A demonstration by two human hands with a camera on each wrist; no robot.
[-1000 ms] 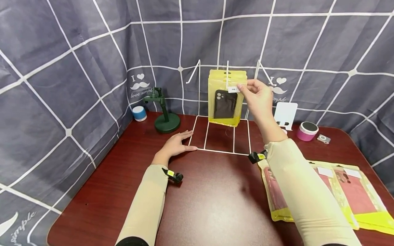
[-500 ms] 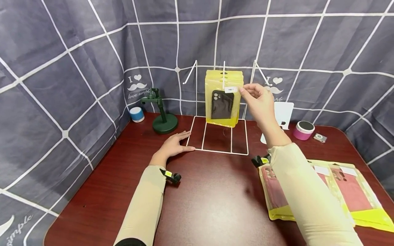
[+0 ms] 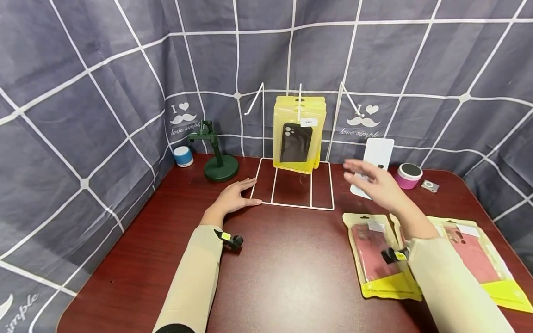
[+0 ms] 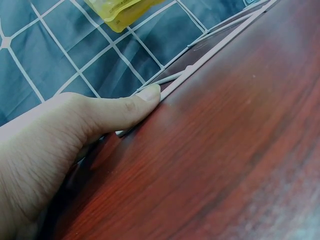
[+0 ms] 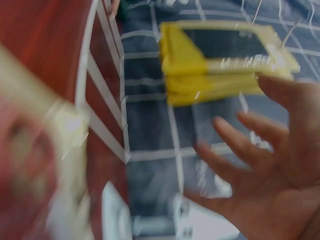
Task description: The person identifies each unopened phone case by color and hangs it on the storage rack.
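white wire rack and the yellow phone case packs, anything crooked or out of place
Nothing stands out. The yellow phone case packs hang straight on the middle hook of the white wire rack. The left hand rests at its base; the right hand is open, holding nothing.

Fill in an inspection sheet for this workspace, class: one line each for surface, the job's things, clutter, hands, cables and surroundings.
Surface: dark red table, glossy.
Job's things: yellow phone-case packets hang on the middle hook of a white wire display rack; two packets with pink cases lie flat at the right.
Clutter: green stand, blue mini speaker, pink mini speaker, white phone holder, small silver player.
Hands: left hand rests flat at the rack's base; right hand open in mid-air, blurred, holding nothing.
Cables: nothing seen.
Surroundings: grey checked cloth backdrop.
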